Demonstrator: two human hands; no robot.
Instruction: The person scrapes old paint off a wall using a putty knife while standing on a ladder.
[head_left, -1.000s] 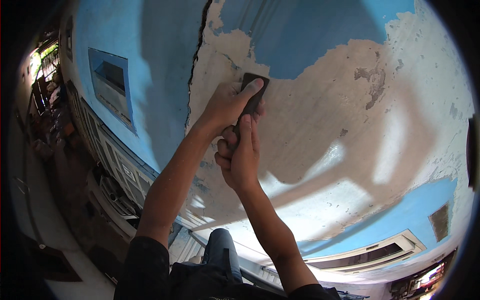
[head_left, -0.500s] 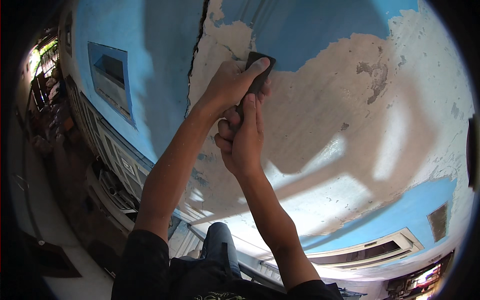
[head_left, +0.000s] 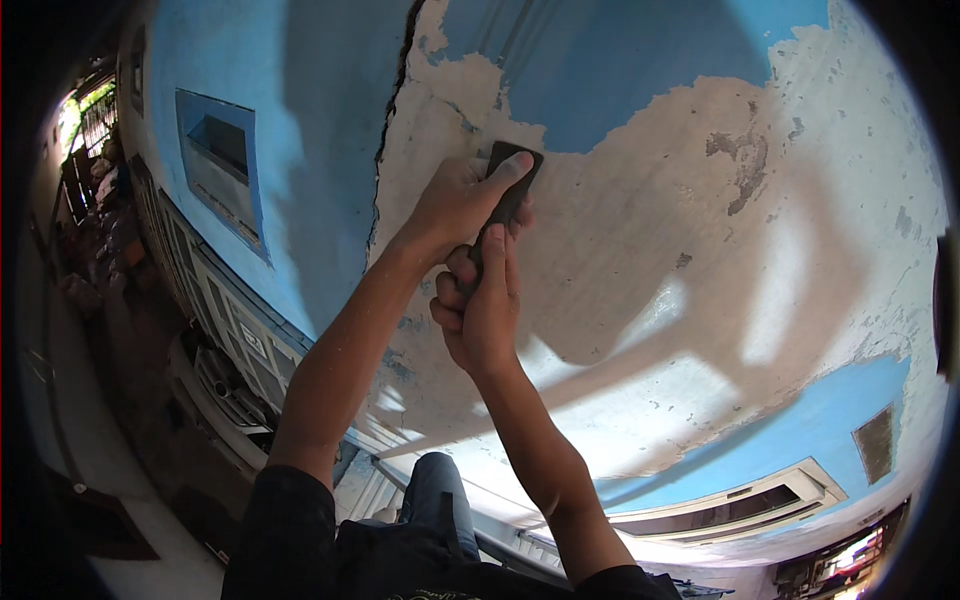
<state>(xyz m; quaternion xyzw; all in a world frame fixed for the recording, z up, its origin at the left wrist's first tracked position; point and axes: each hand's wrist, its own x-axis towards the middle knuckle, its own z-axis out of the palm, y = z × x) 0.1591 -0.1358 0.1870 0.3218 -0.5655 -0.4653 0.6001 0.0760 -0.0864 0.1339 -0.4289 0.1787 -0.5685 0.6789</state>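
Two hands are seen on one dark tool, both closed around it. The tool (head_left: 508,203) is held up in front of the wall (head_left: 640,250), over the pale stripped area, just below the ragged edge of the blue paint (head_left: 590,80). Its flat, squared end is pointed up, tilted slightly right; contact with the wall cannot be told. The upper part is gripped by the left hand (head_left: 450,205), thumb laid along the flat face, fingers wrapped behind and partly hidden. The lower part is gripped by the right hand (head_left: 485,320), thumb pointed up along the tool, fingers curled in; the lower end is covered by them. The two hands are set close together, left above right. Both forearms are stretched up from the lower edge.

The pale area is marked by grey flaked spots (head_left: 742,170) and crossed by sunlight and shadow. A dark crack (head_left: 384,130) is seen left of the tool, with a blue surface beyond it, where a framed recess (head_left: 220,165) is set. At lower right, a long pale-framed opening (head_left: 720,512) and a small brown panel (head_left: 873,445) are shown. Below, a jeans leg (head_left: 437,490) and black shirt (head_left: 400,560) are visible.
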